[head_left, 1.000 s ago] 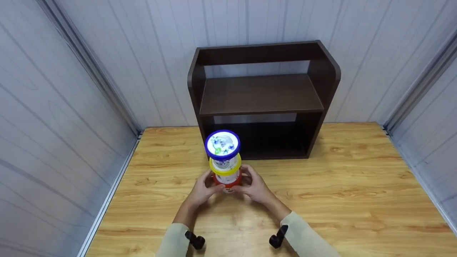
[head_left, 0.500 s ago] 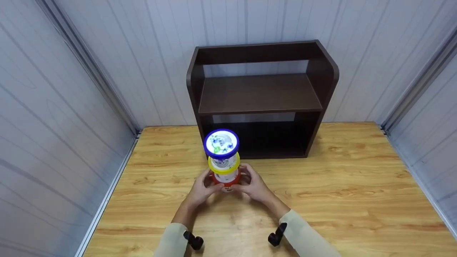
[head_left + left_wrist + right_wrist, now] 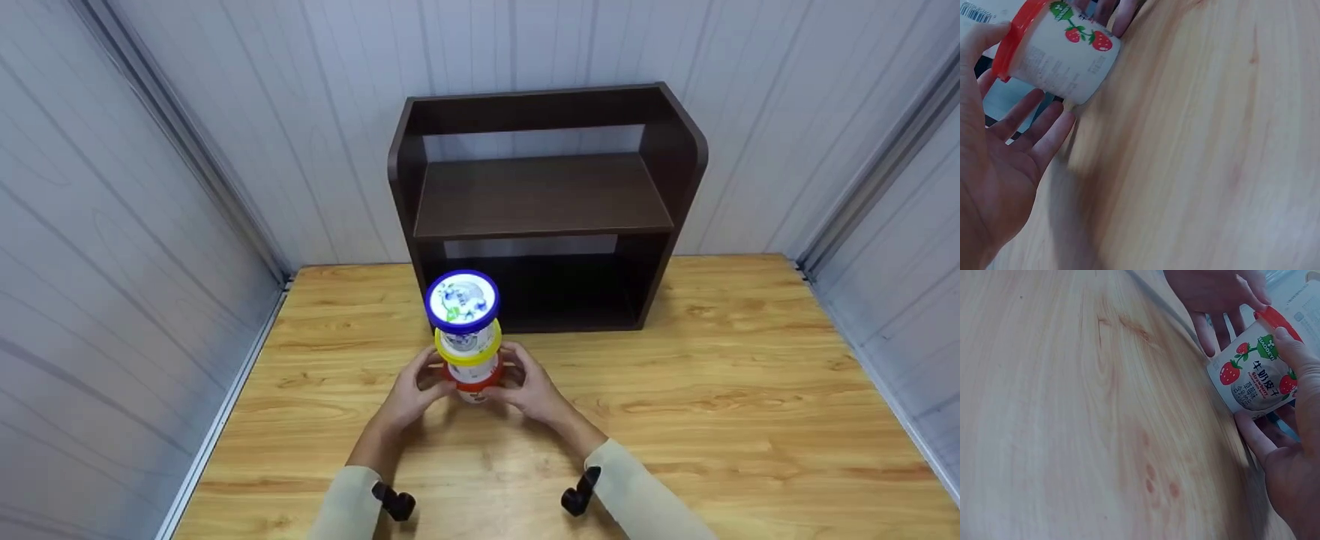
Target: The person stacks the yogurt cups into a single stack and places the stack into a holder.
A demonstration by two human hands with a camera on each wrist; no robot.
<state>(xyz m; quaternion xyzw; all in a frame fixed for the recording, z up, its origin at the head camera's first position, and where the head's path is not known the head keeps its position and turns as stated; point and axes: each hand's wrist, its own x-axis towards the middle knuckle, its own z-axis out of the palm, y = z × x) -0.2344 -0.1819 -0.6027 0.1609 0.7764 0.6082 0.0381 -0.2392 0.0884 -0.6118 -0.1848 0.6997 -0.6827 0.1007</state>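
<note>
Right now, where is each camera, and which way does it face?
Head: worn there, facing forward and down at the tub stack and shelf; left hand, right hand and sleeves show.
Left wrist: worn there, facing strawberry tub; both hands show.
Right wrist: worn there, facing that tub's label; both hands show.
Both wrist views share that tub.

Upright tub stack (image 3: 466, 343); lids (image 3: 462, 300) blue, yellow, red downward.

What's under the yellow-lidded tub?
A red-lidded tub printed with strawberries sits directly beneath the yellow-lidded tub. The edge of its lid shows; the middle is covered, and anything inside is hidden.
</note>
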